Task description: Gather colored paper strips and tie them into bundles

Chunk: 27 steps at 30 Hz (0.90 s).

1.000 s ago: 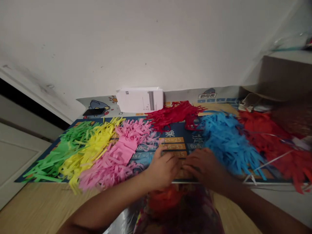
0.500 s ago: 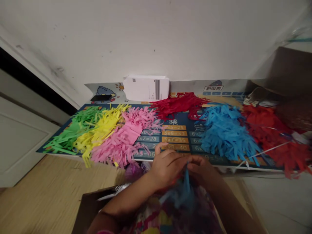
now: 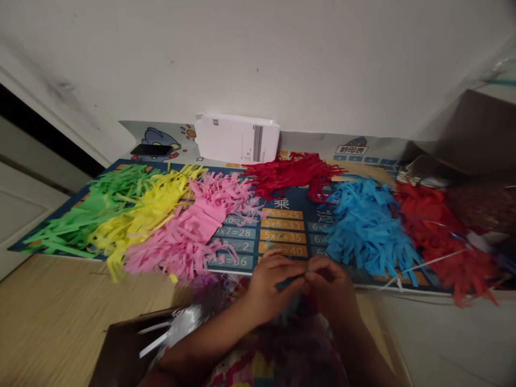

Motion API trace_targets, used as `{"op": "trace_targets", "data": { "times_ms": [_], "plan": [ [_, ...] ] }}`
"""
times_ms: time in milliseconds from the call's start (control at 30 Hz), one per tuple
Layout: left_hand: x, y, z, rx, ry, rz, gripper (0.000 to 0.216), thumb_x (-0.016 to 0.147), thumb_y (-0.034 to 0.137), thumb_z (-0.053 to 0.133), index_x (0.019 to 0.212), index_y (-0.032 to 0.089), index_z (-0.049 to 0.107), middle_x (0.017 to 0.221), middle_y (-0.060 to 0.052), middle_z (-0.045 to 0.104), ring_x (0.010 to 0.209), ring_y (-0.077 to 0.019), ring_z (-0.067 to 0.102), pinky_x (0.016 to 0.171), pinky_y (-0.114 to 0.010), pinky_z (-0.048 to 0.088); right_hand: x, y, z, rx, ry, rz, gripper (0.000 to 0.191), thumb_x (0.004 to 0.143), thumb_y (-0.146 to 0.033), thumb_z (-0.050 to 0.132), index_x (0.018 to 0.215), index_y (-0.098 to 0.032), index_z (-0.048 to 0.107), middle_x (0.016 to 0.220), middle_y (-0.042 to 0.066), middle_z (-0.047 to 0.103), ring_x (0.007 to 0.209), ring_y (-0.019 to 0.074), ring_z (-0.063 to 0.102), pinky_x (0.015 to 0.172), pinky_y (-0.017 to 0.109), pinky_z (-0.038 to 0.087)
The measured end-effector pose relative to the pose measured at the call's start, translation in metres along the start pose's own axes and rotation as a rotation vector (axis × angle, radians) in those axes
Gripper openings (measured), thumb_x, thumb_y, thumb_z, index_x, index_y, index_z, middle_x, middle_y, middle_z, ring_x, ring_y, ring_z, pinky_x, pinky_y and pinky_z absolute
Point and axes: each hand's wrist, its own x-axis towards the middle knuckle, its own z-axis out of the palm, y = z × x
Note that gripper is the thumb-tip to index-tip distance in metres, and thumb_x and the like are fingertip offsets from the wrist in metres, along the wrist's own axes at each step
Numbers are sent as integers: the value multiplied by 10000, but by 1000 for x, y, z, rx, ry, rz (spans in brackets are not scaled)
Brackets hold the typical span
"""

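I log a table (image 3: 60, 301) carrying a number mat (image 3: 282, 228), with fringed paper sorted by colour: green (image 3: 80, 215), yellow (image 3: 141, 215), pink (image 3: 189, 236), blue (image 3: 366, 226), red (image 3: 439, 236). At the mat's near edge, left hand (image 3: 270, 285) and right hand (image 3: 332, 290) pinch one dark strip (image 3: 293, 279) between their fingertips, its long axis roughly left-right, probably to keep it taut.

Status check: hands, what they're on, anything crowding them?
Left hand and right hand pinched together at the mat's near edge, on something small and dark, unclear what. Blue fringe pile close right, pink fringe pile left. Nothing over the hands.
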Motion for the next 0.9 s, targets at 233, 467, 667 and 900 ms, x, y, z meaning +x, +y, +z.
{"op": "trace_targets", "data": {
  "times_ms": [233, 467, 667, 900],
  "plan": [
    [2, -15, -5, -286, 3, -437, 197, 968, 323, 562, 871, 191, 672, 812, -43, 749, 756, -160, 705, 714, -287, 548, 88, -34, -47, -1154, -25, -329, 227, 958, -307, 530, 954, -198, 729, 973, 83, 735, 925, 206, 683, 848, 325, 532],
    [-4, -24, 10, -600, 39, -798, 362, 911, 529, 577, 804, 188, 519, 599, 74, 482, 431, -51, 374, 428, -177, 303, 200, -49, -84, -1820, -192, -185, 283, 900, -53, 468, 956, -100, 742, 1036, 205, 719, 914, 246, 698, 790, 326, 507],
    [4, -21, -3, -549, 65, -829, 358, 853, 513, 658, 786, 170, 578, 584, 58, 525, 447, -55, 395, 448, -182, 310, 178, -67, -80, -1838, -168, -214, 272, 926, -132, 460, 1001, -113, 721, 1014, 201, 726, 919, 279, 694, 790, 379, 506],
    [6, -17, -12, -245, 20, -523, 255, 901, 380, 649, 768, 175, 720, 675, -22, 675, 631, -135, 606, 623, -248, 480, 51, -40, -21, -795, -244, -401, 168, 930, -335, 581, 900, -245, 720, 876, 43, 728, 818, 192, 688, 747, 309, 548]
  ]
}}
